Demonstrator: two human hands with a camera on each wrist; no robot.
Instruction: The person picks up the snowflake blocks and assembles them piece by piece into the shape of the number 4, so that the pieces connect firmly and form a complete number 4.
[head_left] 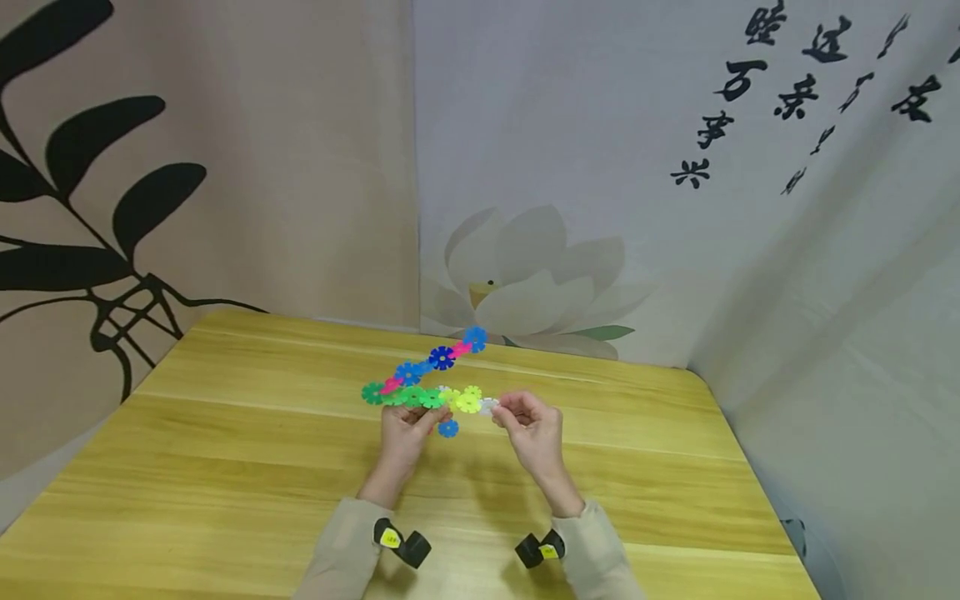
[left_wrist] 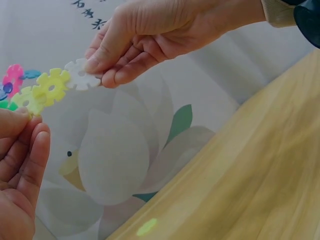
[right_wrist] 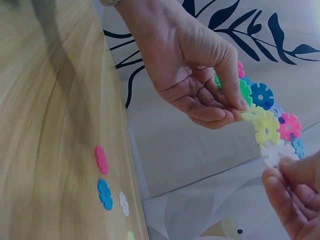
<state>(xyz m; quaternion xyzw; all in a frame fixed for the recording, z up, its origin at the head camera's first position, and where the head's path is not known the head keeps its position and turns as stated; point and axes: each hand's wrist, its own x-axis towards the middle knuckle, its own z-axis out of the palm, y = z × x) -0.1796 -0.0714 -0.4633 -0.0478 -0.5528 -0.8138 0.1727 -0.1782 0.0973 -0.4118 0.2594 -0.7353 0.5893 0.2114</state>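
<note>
Green, pink and blue notched discs (head_left: pixel 414 392) interlock, left hand (head_left: pixel 406 432) pinching yellow disc (left_wrist: pixel 23 95), right hand (head_left: pixel 537 428) white disc (left_wrist: pixel 79 82).

two grips (head_left: pixel 403 433) (head_left: pixel 536 429), one disc chain (right_wrist: pixel 266 131), four visible loose discs (right_wrist: pixel 104 194)

The head view looks forward and down from well above and behind both hands' fingers (head_left: pixel 522 402); each tilted wrist view looks from near its own fingers toward the other's, both sharing the yellow discs (left_wrist: pixel 57 81) between.
</note>
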